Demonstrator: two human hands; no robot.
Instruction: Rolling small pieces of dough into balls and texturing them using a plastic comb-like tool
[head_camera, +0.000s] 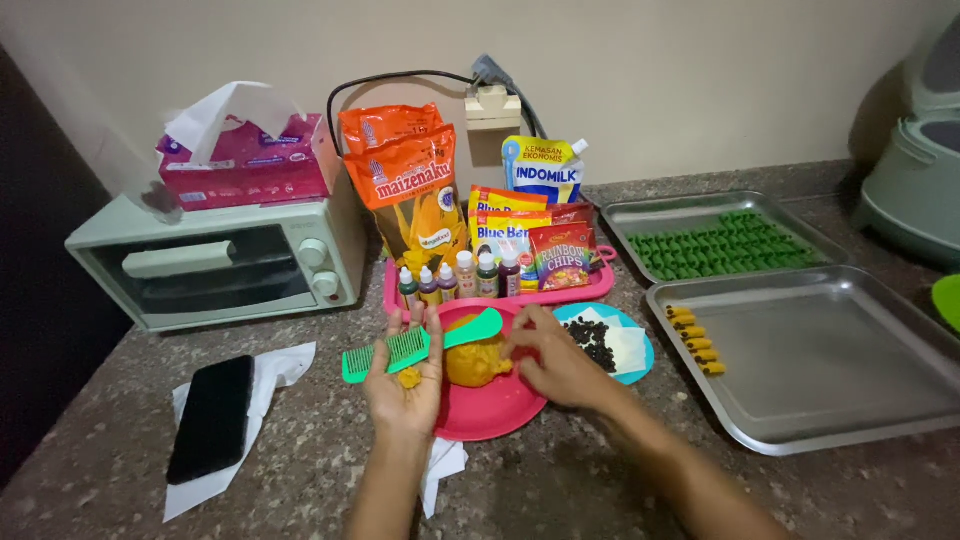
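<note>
two metal trays (800, 420), five yellow dough pieces (697, 340), one green comb (420, 345)

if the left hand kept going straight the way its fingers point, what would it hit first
Most likely the green comb, which lies just past the left hand's fingers over the pink plate. Beyond it stands the row of small colouring bottles. Depth is hard to judge.

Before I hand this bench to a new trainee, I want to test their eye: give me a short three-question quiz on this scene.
1. True or false: the left hand lies palm up with a small orange dough piece on it.
2. What does the right hand touch? A) orange dough lump B) black phone C) green comb
3. Fill in: the far metal tray holds rows of ____ pieces.

Key: 1 true; 2 A; 3 green.
</note>
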